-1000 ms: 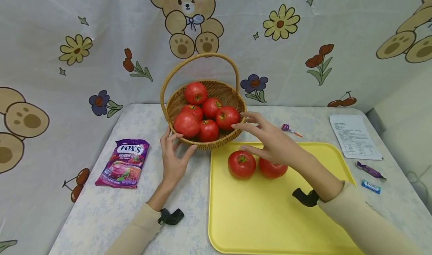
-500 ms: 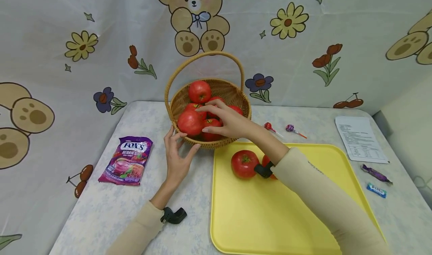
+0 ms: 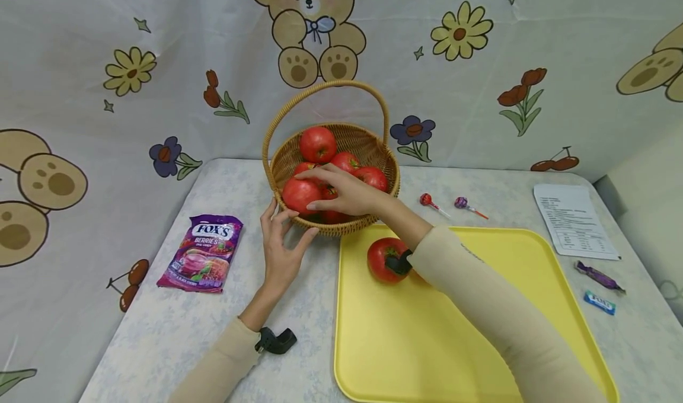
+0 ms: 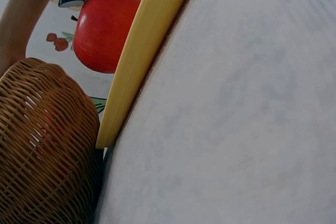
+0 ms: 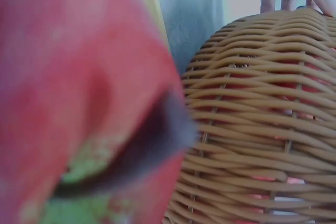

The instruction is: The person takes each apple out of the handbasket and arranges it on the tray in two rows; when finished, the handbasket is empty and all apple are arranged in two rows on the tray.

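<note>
A wicker basket (image 3: 341, 228) with a tall handle holds several red apples and leans back on the table, its mouth facing me. My left hand (image 3: 280, 255) touches the basket's left front side, fingers loosely bent at the rim and thumb apart. Reaching into the basket, my right hand (image 3: 347, 192) has its thumb and fingers round the large front-left apple (image 3: 299, 194). In the left wrist view, the basket's woven side (image 4: 47, 145) stands beside the tray. An apple on the tray fills the left of the right wrist view, blurred.
A yellow tray (image 3: 427, 344) bears an apple (image 3: 385, 261); another is mostly hidden by the right sleeve. A purple candy bag (image 3: 203, 255) lies left. Two lollipops (image 3: 463, 202), a paper sheet (image 3: 575, 222) and two wrapped candies (image 3: 599, 302) lie to the right.
My right hand has moved left from the basket's right rim, over the apples, to the front-left apple. My left hand stays at the basket. A red lollipop is uncovered.
</note>
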Demonstrator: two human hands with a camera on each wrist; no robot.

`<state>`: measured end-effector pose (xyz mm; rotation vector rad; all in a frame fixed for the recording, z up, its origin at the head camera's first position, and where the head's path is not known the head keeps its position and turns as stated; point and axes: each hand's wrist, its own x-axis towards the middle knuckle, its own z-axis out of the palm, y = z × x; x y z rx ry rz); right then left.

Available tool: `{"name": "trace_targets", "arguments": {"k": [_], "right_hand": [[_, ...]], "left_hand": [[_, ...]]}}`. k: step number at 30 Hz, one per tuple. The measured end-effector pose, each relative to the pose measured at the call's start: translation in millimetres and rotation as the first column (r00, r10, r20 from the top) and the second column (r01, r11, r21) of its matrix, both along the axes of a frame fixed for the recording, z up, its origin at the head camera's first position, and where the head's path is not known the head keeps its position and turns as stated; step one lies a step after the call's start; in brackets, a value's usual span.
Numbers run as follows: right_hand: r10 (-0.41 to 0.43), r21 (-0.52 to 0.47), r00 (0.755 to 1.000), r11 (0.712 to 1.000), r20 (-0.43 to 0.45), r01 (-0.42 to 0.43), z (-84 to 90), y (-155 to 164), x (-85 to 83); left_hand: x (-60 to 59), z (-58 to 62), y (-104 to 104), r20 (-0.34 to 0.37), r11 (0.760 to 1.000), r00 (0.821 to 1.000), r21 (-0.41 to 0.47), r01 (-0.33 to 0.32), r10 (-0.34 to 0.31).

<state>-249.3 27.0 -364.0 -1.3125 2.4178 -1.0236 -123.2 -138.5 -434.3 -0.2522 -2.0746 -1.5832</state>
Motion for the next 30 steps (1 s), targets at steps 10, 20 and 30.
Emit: {"name": "trace_targets", "arguments": {"k": [10,20,30], "right_hand": [[0.003,-0.047,1.0,0.999,-0.011,-0.004,-3.5,-10,-1.9],[-0.06,-0.033,0.997,0.998,-0.043,0.058,-4.0,-9,2.0],[-0.08,-0.066,0.994,0.995,-0.078,0.075,11.6,11,6.5]], "left_hand": [[0.4,0.6,1,-0.015,1.0,1.0,-0.003,-0.012,0.012],[1.4,0.2,1,0.005,1.0,1.0,-0.014,-0.004,0.004],[1.8,1.5,1,-0.009,0.999,1.0,-0.03,-0.011,0.011]]}}
